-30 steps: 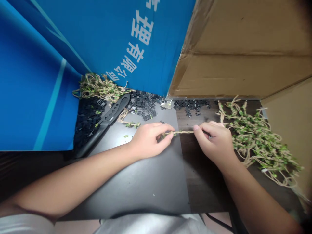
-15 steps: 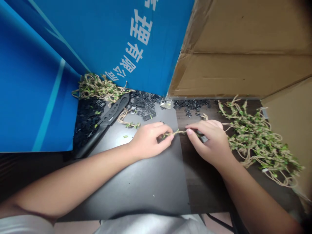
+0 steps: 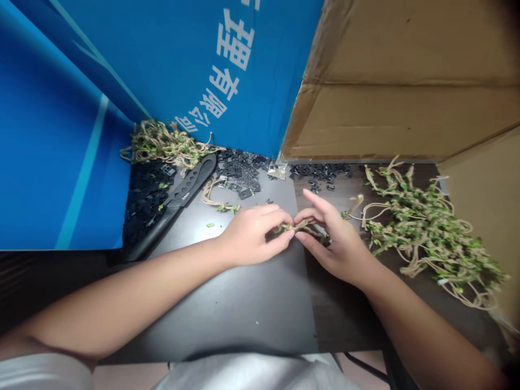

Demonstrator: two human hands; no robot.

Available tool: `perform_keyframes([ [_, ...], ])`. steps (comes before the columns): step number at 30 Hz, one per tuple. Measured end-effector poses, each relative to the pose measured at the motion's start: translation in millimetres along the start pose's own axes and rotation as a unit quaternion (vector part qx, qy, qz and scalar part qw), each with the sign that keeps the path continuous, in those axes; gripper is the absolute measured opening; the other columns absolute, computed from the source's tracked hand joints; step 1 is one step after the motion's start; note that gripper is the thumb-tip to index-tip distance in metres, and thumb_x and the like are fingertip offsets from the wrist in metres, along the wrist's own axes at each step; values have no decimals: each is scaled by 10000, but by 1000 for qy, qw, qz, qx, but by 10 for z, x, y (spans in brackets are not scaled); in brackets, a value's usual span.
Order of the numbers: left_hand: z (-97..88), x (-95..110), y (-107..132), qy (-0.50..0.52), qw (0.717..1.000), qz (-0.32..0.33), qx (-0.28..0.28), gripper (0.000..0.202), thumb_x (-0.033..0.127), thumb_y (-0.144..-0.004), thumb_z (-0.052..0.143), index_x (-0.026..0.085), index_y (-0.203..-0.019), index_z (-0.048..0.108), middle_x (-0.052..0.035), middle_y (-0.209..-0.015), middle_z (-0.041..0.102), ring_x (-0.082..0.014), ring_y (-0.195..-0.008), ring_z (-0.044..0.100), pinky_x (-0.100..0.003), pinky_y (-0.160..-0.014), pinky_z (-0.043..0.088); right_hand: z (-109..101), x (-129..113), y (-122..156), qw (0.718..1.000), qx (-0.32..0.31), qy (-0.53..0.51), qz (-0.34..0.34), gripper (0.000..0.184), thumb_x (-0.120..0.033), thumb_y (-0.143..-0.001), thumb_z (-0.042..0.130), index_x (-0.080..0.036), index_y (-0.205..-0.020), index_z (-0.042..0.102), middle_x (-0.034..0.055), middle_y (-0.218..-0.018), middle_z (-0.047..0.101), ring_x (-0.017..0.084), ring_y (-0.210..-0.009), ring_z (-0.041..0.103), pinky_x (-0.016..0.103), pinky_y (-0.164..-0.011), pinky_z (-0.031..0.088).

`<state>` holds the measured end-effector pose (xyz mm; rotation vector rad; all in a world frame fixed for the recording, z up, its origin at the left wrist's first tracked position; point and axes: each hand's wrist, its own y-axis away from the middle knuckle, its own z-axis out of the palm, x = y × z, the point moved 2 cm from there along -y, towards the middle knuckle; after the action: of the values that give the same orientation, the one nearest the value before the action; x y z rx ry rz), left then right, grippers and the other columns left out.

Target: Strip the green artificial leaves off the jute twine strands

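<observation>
Left hand (image 3: 254, 235) and right hand (image 3: 339, 244) pinch a leafy jute strand (image 3: 303, 230) between closed fingers (image 3: 277, 214) over the dark surface (image 3: 247, 311), where a slack grip could let the twine slip free.

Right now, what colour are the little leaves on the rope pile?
Green, best seen in the head view, on the leafy jute twine at the right.

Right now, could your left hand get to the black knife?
Probably yes. The left hand is fairly near the black knife, and only a small twine piece lies flat between them, hardly a barrier. But it is pinching the leafy twine strand, so it would likely need to let go first.
</observation>
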<state>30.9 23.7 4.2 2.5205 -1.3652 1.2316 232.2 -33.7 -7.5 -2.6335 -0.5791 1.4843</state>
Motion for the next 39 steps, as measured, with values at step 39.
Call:
perform_keyframes([
  [39,77,99,27,63,995,44,-66,576,108,-762,506,158,-1334,461,-120,-1199,624,-229,-1061,619,-357,-916,537,52,-77,23,981,32,170,-90,52,-191,-969,629,-215,-981,673,-17,-813,721,84,-615,604,230,-586,398],
])
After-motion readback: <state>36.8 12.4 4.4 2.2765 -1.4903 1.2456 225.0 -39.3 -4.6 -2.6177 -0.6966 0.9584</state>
